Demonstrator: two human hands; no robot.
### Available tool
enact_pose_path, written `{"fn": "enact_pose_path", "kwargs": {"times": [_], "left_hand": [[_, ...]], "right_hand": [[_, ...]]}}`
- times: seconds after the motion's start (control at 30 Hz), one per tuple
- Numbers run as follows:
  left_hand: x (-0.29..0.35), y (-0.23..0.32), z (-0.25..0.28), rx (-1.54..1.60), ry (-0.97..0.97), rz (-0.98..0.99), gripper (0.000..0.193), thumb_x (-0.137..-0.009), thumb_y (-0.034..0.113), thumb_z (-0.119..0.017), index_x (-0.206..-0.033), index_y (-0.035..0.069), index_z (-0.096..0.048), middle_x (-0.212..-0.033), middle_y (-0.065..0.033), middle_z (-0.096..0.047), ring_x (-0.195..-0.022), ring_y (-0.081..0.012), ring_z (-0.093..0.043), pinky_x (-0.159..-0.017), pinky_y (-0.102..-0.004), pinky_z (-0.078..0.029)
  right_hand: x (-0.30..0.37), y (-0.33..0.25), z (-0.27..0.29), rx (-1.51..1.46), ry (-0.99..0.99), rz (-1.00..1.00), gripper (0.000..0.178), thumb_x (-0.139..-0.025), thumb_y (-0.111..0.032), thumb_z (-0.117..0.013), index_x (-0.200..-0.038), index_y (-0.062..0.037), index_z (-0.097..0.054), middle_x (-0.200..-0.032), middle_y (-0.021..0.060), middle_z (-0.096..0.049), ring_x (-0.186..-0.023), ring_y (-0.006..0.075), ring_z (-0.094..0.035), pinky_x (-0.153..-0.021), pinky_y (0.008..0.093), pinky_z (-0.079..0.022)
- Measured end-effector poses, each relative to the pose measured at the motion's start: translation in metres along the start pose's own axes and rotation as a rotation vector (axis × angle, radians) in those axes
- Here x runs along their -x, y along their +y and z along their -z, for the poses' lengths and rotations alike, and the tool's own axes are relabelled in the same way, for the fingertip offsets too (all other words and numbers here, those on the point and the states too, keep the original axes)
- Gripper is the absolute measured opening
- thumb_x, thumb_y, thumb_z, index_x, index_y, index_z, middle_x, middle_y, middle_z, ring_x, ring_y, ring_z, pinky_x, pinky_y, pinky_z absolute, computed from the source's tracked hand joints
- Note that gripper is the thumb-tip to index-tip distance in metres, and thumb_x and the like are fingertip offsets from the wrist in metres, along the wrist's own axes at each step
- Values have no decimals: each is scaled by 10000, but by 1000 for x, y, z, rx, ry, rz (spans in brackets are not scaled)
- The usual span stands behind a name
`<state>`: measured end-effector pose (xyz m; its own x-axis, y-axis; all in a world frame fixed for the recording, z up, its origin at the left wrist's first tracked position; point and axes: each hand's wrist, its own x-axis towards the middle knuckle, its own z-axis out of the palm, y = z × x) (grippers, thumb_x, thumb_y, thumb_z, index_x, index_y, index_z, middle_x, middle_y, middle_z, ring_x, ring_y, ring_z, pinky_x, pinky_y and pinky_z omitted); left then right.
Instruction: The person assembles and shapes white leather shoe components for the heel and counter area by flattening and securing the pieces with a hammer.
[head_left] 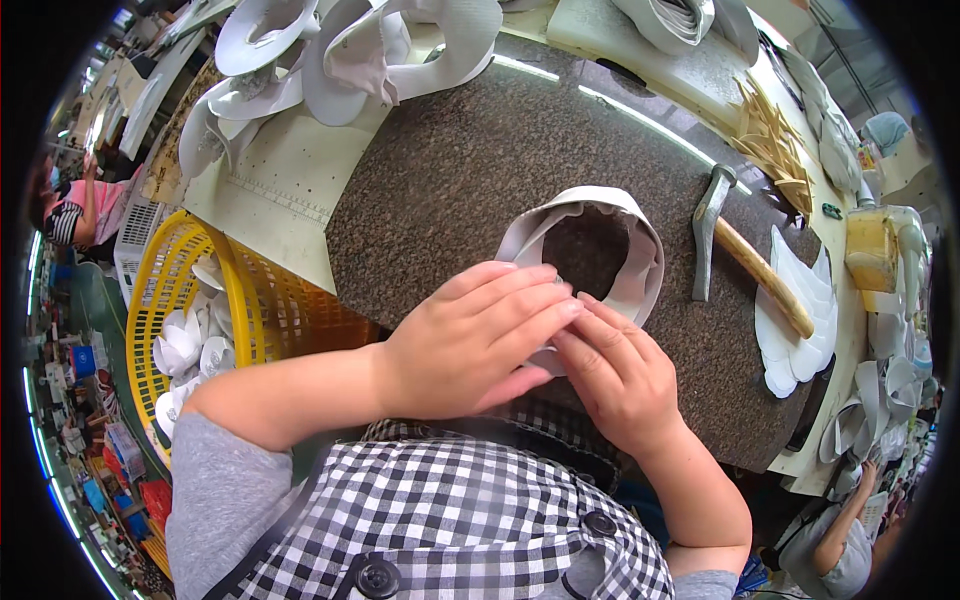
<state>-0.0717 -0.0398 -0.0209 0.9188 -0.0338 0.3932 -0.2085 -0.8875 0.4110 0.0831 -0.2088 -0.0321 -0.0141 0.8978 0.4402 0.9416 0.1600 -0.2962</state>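
Near the front edge of a speckled brown stone slab (pixel 440 180), a white ring-shaped piece of stiff sheet material (pixel 645 245) stands on its edge, its folded rim turned inward. My left hand (pixel 470 345) lies across its near side with the fingers pressed together. From the other side, my right hand (pixel 620 375) grips the same near edge, and the fingertips of both hands meet there. My fingers hide the spot they hold. To the right rests a hammer (pixel 755 260) with a metal head and wooden handle, lying over a stack of white cut pieces (pixel 800 320).
A yellow basket (pixel 245 300) with white pieces stands at left. White looped pieces (pixel 350 60) crowd the far left of the table. Tan strips (pixel 775 145) lie at far right, near a yellowish block (pixel 870 250). Other people (pixel 95 205) are at work on both sides.
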Motion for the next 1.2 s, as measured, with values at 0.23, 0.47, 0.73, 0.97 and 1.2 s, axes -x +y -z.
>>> {"fn": "enact_pose_path", "kwargs": {"times": [0.23,0.47,0.73,0.97,1.2], "left_hand": [[-13,-5,2,106,-54,178,611,-716,157,-809,-1280,58,-597,-1210,-129,-639,-1136,-325,-610,-988,-453,-476],[4,-55,-4,153,45,-244,292,-751,89,-702,-1034,20,-720,-1123,-142,-701,-1110,-356,-665,-878,-409,-571],[17,-61,11,-25,-165,-343,375,-865,210,-646,-1199,42,-682,-1330,-123,-630,-1281,-305,-572,-1094,-485,-433],[41,-30,20,-142,-70,209,621,-971,526,-524,-1365,45,-532,-1466,-183,-483,-1404,-368,-395,-1179,-545,-192],[13,27,-27,581,338,322,628,-875,166,-745,-1385,52,-397,-1220,-190,-530,-1069,-334,-599,-890,-408,-504]], "right_hand": [[-10,-11,-2,-321,168,-596,151,-872,-52,-705,-1020,-43,-681,-970,120,-736,-912,317,-732,-800,363,-599],[6,-11,-2,-137,27,-112,324,-778,-34,-785,-1092,-55,-712,-1120,150,-724,-1106,350,-682,-922,408,-573],[11,-24,-10,101,-54,-8,269,-896,-152,-660,-1125,-19,-707,-1212,182,-677,-1188,364,-631,-958,470,-543],[27,-31,0,-13,-294,50,367,-885,-176,-605,-1235,-81,-665,-1317,90,-641,-1338,307,-525,-1135,648,-301],[21,-19,10,-453,-66,-125,243,-806,1,-631,-1033,-68,-682,-1212,123,-670,-1213,314,-616,-1107,560,-399]]}}
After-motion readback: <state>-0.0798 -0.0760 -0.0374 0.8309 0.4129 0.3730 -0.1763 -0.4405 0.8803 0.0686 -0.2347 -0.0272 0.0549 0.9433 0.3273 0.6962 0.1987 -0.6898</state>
